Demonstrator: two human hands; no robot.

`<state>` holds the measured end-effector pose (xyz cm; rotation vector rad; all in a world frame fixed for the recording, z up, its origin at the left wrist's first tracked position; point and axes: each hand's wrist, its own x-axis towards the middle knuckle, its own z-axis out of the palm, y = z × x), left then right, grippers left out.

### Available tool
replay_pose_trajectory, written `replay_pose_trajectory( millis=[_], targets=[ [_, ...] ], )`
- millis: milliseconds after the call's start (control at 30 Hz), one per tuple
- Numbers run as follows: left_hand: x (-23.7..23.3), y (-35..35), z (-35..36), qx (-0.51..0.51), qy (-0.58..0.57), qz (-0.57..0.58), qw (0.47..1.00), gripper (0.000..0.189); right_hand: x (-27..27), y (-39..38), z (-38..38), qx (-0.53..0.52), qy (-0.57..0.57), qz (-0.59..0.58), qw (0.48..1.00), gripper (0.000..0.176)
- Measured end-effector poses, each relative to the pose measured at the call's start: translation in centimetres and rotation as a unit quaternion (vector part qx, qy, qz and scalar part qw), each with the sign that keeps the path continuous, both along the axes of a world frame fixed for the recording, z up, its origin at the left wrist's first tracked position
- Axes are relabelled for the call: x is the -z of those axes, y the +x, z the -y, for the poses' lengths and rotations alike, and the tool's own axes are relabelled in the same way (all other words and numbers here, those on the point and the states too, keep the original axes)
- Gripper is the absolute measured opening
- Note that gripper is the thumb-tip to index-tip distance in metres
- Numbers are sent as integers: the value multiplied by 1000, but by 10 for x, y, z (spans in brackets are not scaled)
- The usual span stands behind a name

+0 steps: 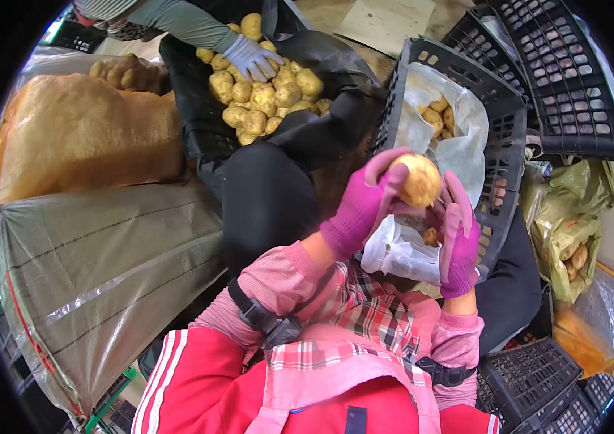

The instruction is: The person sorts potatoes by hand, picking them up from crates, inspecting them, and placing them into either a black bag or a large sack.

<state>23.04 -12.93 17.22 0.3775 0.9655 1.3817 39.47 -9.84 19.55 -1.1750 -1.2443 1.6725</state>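
Note:
My left hand [366, 201], in a magenta knitted glove with a paler palm, is closed around a large pale yellow potato [420, 181]. My right hand [460, 242], gloved the same way, stands upright at the potato's right side with its fingers stretched out, fingertips right at the skin. Both hands are over a black plastic crate [501, 195] lined with white paper [470, 119]. A few potatoes [437, 119] lie at the far end of this crate. Nearer to me, a smaller potato [431, 236] shows between my hands beside the crumpled white liner.
A co-worker's grey-gloved hand [253, 58] rests on potatoes [263, 98] in a black-lined crate [198, 108]. An orange mesh sack [90, 137] and a grey tarp [112, 267] are at left. Stacked black crates [564, 79] and a greenish bag [567, 217] stand at right.

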Motion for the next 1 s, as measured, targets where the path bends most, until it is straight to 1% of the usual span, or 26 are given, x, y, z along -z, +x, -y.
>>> replay_pose_trajectory(
  millis=[33,100,133,167,233,333,433,467,500,533,567,600,633,667,700,767,800,833,867,900,933,967,1000],
  targets=[
    [-3,-7,-1,-83,16,0,996,55,-2,-2,0,-18,2,2,1000,48],
    [0,-29,-5,-217,39,2,975,52,-4,-3,-4,-55,6,10,998,48],
    [3,-42,-8,-281,64,9,957,47,-4,-2,-5,-55,23,46,997,45],
    [5,-54,-11,-337,59,60,938,43,-1,-1,-6,-52,18,44,998,44],
    [22,-71,-13,-377,34,134,916,39,3,2,-8,-50,3,40,998,43],
    [28,-47,-8,-315,7,139,939,38,2,6,-13,-41,-2,65,997,41],
    [13,-25,-8,-169,-55,118,977,40,22,20,-31,-49,-8,125,991,39],
    [15,-21,-5,-103,-68,68,990,43,38,28,-40,-86,18,167,982,39],
    [17,-16,-2,-63,-90,7,994,44,61,38,-51,-115,61,238,963,36],
    [18,-11,1,-48,-94,-27,994,45,77,41,-59,-131,84,274,949,34],
    [20,-9,1,-35,-93,-63,993,46,95,41,-67,-169,90,317,929,34],
    [24,-8,1,-31,-76,-89,993,46,117,42,-74,-210,94,354,906,35],
    [17,-10,0,-13,-79,-98,992,46,147,46,-79,-277,84,373,881,38],
    [12,-9,-3,-25,-81,-80,993,46,173,51,-83,-344,73,386,853,40],
    [10,-8,-5,-38,-83,-65,994,46,184,57,-87,-390,9,453,802,42],
    [11,-7,-7,-47,-87,-52,994,45,202,70,-96,-468,-118,566,669,44],
    [11,-8,-7,-54,-90,-46,993,45,229,91,-106,-396,-103,600,688,47],
    [9,-8,-7,-40,-90,-46,994,45,202,86,-115,-332,-115,615,706,46],
    [6,-8,-6,-28,-90,-46,995,44,175,91,-123,-342,-42,657,671,44],
    [3,-9,-4,-16,-90,-46,995,44,161,95,-130,-300,-22,707,640,40],
    [2,-7,-4,-14,-93,-42,995,44,151,100,-138,-276,-12,701,658,44],
    [0,-4,-5,-13,-95,-37,995,44,145,105,-143,-265,10,683,681,43],
    [-1,-2,-7,-11,-96,-34,995,44,142,105,-142,-285,14,674,681,43]
  ],
)
